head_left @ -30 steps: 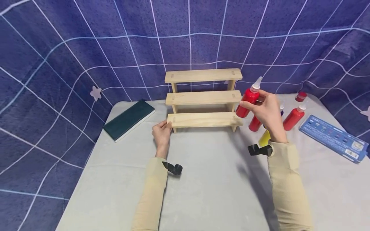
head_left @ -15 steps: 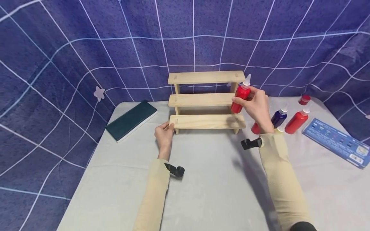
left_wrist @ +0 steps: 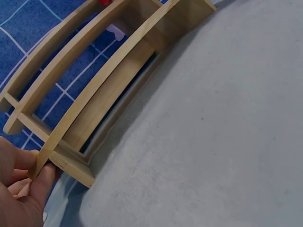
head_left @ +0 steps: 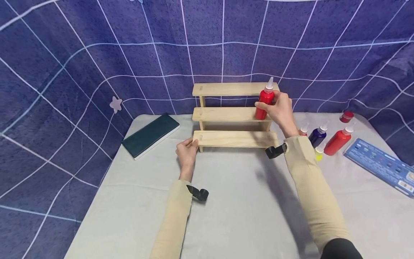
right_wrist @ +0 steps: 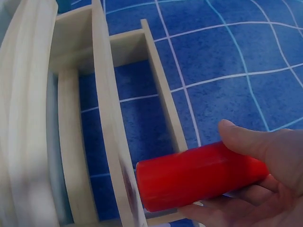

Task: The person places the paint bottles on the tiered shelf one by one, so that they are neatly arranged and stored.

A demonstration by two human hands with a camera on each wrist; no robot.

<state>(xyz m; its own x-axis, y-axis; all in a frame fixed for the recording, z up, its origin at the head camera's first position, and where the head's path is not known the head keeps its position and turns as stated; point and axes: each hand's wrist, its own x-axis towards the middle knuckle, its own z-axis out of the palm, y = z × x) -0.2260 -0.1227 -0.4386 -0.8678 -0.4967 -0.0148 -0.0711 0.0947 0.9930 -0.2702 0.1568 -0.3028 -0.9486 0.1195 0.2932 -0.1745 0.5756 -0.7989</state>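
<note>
A blue curtain [head_left: 168, 57] with pale grid lines hangs behind a table [head_left: 233, 201] with a whitish cover. The red bottle [head_left: 266, 97] is at the right end of the rack's middle board [head_left: 226, 114], nozzle up and leaning slightly right in the head view; whether its base touches the wood is hard to tell. The right hand [head_left: 280, 109] grips it, thumb on one side and fingers on the other. The rack [head_left: 223, 139] has three stepped boards and stands on the table near the curtain. At the left end of its lowest board, the left hand [head_left: 186, 153] pinches the wood between thumb and fingers.

To the right of the rack, a second red bottle [head_left: 303, 131] and a yellow bottle [head_left: 318, 156] are partly hidden by the right sleeve [head_left: 315, 190]. Near them are a dark blue bottle [head_left: 317, 136] and a third red bottle [head_left: 337, 142]. A small red tub [head_left: 346, 116] sits behind these, and a blue box [head_left: 380, 165] lies farther right. A dark green notebook [head_left: 151, 135] lies left of the rack, set at a slant.
</note>
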